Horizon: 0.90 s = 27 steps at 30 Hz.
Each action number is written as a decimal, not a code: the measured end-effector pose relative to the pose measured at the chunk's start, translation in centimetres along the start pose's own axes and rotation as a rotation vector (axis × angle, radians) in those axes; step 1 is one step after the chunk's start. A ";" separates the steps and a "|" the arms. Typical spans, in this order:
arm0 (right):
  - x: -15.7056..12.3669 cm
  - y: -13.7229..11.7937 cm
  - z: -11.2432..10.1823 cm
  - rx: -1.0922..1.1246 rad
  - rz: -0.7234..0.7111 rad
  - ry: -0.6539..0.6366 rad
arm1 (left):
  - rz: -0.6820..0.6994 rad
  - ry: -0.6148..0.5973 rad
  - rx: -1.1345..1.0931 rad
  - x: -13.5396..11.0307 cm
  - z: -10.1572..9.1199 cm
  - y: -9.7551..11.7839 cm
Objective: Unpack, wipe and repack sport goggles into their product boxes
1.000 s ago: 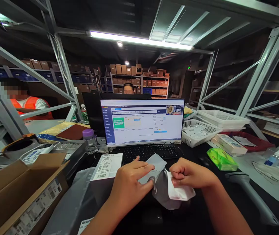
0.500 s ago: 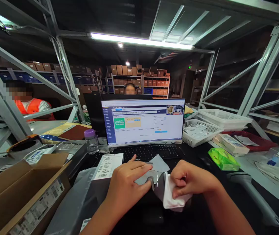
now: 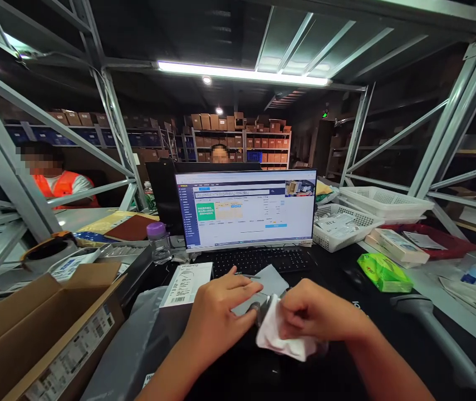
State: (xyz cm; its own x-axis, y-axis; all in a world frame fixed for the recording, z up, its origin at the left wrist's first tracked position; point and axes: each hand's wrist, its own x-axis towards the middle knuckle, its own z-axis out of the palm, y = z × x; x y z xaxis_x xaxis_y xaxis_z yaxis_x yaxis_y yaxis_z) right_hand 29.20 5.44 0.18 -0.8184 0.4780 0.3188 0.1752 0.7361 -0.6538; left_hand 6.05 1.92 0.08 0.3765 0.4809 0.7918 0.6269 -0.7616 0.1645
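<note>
My left hand pinches a glossy dark object with a grey band or edge by the thumb; cloth and fingers cover most of it, and its kind is unclear. My right hand is closed on a white cloth and presses it over the object's right side. Beyond the hands lies a pale grey sheet, in front of the keyboard. A white-topped box with print and a line drawing stands just left of my left hand.
An open cardboard box and a grey plastic bag lie left. A monitor stands ahead. At right are a green packet, a barcode scanner, a mouse and white baskets. A co-worker sits far left.
My right hand has moved a little left with the cloth, which now covers the dark rounded part seen before. My left hand holds nearly the same place.
</note>
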 end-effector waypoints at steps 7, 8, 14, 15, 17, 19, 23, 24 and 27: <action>-1.1 0.5 -2.0 0.179 0.016 -0.002 | -0.081 0.018 -0.076 0.2 -0.9 -0.4; -1.0 0.4 -1.9 0.172 0.019 0.017 | -0.085 0.016 -0.076 0.3 -0.8 -0.4; -1.0 -0.2 -1.8 0.082 0.058 0.104 | -0.057 0.033 -0.050 0.4 -0.9 -0.2; -1.0 -0.4 -1.7 0.062 0.065 0.109 | -0.043 0.042 -0.031 0.4 -0.9 -0.2; -1.0 -0.8 -1.4 0.029 0.067 0.120 | -0.010 0.056 0.015 0.2 -0.7 -0.1; -0.7 -1.3 -0.5 -0.005 0.066 0.122 | 0.032 0.035 0.058 0.0 -0.3 0.2; 0.3 -2.1 2.2 -0.236 0.129 0.177 | 0.174 -0.018 0.138 -0.2 1.0 0.7; 0.4 -2.2 2.6 -0.274 0.151 0.215 | 0.200 -0.006 0.149 -0.2 1.1 0.8; 0.1 -2.3 2.0 -0.238 0.159 0.214 | 0.184 0.021 0.129 0.1 0.5 0.3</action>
State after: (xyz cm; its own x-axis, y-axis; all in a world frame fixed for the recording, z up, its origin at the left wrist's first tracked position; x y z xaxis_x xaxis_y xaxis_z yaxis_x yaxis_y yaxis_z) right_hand 27.67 2.85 0.31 -0.6419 0.6664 0.3793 0.4341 0.7236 -0.5367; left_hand 6.65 1.92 -0.07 0.4791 0.3289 0.8138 0.6315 -0.7731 -0.0594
